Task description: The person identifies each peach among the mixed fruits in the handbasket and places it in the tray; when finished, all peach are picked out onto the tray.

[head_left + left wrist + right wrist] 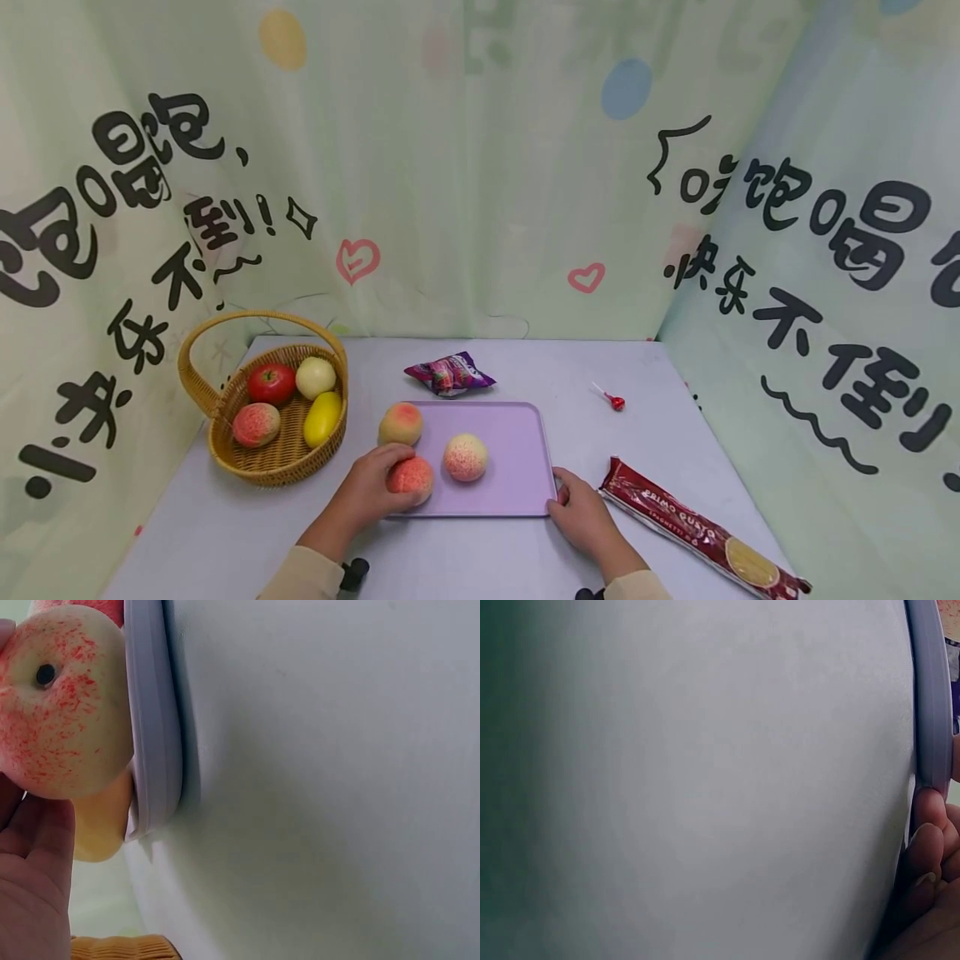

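My left hand [378, 483] grips a reddish peach [411, 481] at the front left corner of the purple tray [517, 458]. In the left wrist view, this peach [75, 712] shows a dark dimple, with the fingers curled beneath it beside the tray wall [156, 712]. Just behind it, a yellow-orange peach [401, 423] sits at the tray's left edge. A paler speckled peach [465, 457] rests on the tray's middle. My right hand [583, 515] pinches the tray's front right corner, thumb above; in the right wrist view its fingertips [930, 806] are tucked at the tray rim [932, 690].
A wicker basket [277, 475] at the left holds a red tomato [272, 383], a peach [256, 425], a pale round fruit [315, 378] and a yellow mango [322, 419]. Behind the tray lies a purple snack bag [451, 374]. A red lollipop [617, 403] and a spaghetti packet [697, 529] lie to the right.
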A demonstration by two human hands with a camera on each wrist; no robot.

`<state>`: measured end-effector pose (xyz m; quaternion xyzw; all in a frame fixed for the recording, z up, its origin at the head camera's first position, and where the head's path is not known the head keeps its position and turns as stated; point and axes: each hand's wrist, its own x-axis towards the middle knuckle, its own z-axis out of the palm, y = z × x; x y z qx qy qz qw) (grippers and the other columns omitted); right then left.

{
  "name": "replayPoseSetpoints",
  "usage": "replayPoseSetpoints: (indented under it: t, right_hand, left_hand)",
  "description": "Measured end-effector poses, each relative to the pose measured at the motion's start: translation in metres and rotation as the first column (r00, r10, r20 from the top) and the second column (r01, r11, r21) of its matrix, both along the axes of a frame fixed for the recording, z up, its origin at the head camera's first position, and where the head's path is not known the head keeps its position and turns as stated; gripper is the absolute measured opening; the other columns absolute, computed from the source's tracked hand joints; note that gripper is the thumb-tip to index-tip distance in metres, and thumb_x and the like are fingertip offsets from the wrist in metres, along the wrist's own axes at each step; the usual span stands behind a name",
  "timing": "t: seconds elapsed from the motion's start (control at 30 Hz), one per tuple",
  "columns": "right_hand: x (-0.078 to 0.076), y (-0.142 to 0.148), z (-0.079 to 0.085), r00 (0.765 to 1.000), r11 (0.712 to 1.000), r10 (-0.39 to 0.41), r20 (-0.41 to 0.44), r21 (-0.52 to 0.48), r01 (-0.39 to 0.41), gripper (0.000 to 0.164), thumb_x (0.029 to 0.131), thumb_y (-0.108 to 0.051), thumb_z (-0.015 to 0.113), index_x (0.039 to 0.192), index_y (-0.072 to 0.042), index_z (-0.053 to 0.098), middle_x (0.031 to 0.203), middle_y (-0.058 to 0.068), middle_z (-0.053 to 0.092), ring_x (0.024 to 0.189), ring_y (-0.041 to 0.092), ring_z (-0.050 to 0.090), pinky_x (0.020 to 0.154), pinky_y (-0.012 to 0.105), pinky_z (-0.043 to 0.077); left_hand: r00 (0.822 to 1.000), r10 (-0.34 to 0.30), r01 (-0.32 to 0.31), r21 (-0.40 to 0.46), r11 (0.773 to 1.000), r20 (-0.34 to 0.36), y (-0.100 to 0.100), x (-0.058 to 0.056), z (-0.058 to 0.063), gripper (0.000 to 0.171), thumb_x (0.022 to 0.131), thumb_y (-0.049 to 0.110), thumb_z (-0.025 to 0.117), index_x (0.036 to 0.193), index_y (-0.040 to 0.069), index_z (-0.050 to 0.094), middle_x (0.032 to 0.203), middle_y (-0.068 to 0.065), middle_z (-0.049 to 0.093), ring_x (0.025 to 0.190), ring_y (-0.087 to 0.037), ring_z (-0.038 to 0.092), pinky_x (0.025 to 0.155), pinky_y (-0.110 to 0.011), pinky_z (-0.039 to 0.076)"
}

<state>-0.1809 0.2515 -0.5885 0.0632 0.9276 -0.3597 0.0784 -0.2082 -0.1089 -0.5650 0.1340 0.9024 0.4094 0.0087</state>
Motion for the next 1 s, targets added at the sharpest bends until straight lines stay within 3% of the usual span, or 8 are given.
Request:
replayPoseSetpoints:
  t: [0.23,0.5,0.63,0.8,0.87,1.0]
  right_hand:
    - [-0.002,0.002,0.004,1.0,1.0,-0.001,-0.002,0.002,0.001,0.06,0.091,-0.014,0.07,0.146,0.002,0.051,0.082,0.003,0.053,0.073,0.017,0.048,0.063,0.03,0.041]
    - [-0.004,0.004,0.004,1.0,1.0,-0.003,-0.004,-0.006,0.003,0.061,0.09,-0.013,0.07,0.146,0.002,0.051,0.082,0.003,0.053,0.072,0.017,0.048,0.061,0.029,0.041]
    - [-0.005,0.004,0.003,1.0,1.0,-0.002,-0.022,-0.005,0.002,0.061,0.09,-0.013,0.07,0.145,0.003,0.052,0.082,0.003,0.053,0.072,0.017,0.048,0.061,0.029,0.041]
    - [-0.004,0.003,0.002,1.0,1.0,0.0,-0.029,-0.011,-0.001,0.061,0.089,-0.013,0.07,0.145,0.003,0.052,0.082,0.002,0.053,0.072,0.016,0.048,0.061,0.028,0.041]
    - [-0.002,0.002,0.0,1.0,1.0,0.002,-0.022,-0.019,-0.003,0.061,0.089,-0.013,0.07,0.145,0.003,0.052,0.081,0.002,0.053,0.072,0.016,0.048,0.06,0.028,0.041]
    - [0.0,0.002,-0.002,1.0,1.0,0.01,-0.026,-0.022,-0.01,0.06,0.089,-0.013,0.071,0.144,0.003,0.053,0.081,0.001,0.053,0.071,0.016,0.048,0.059,0.027,0.04]
  left_hand:
    - [0.999,-0.021,0.021,-0.001,1.0,-0.028,-0.002,-0.003,0.009,0.062,0.072,0.025,0.094,0.127,0.009,0.071,0.132,-0.001,0.067,0.127,-0.025,0.06,0.112,-0.048,0.047]
    - [0.992,-0.027,0.027,-0.007,1.0,-0.127,-0.024,-0.01,0.038,0.052,0.083,0.018,0.086,0.131,0.01,0.068,0.134,-0.003,0.067,0.128,-0.027,0.061,0.109,-0.048,0.05]
    - [0.969,-0.02,0.005,-0.062,0.998,-0.245,-0.041,-0.016,0.051,0.048,0.085,0.018,0.084,0.128,0.007,0.068,0.132,-0.007,0.068,0.123,-0.029,0.064,0.103,-0.049,0.054]
    - [0.924,-0.003,-0.042,-0.109,0.993,-0.381,-0.066,-0.021,0.06,0.043,0.085,0.019,0.084,0.123,0.006,0.07,0.126,-0.01,0.07,0.12,-0.032,0.065,0.1,-0.052,0.055]
    - [0.923,0.014,-0.069,-0.13,0.989,-0.384,-0.077,-0.021,0.063,0.045,0.085,0.023,0.084,0.125,0.007,0.07,0.126,-0.01,0.07,0.121,-0.032,0.064,0.101,-0.054,0.054]
    - [0.943,0.072,-0.133,-0.172,0.976,-0.324,-0.097,-0.02,0.068,0.047,0.088,0.029,0.08,0.129,0.009,0.067,0.131,-0.011,0.065,0.122,-0.034,0.06,0.102,-0.059,0.052]
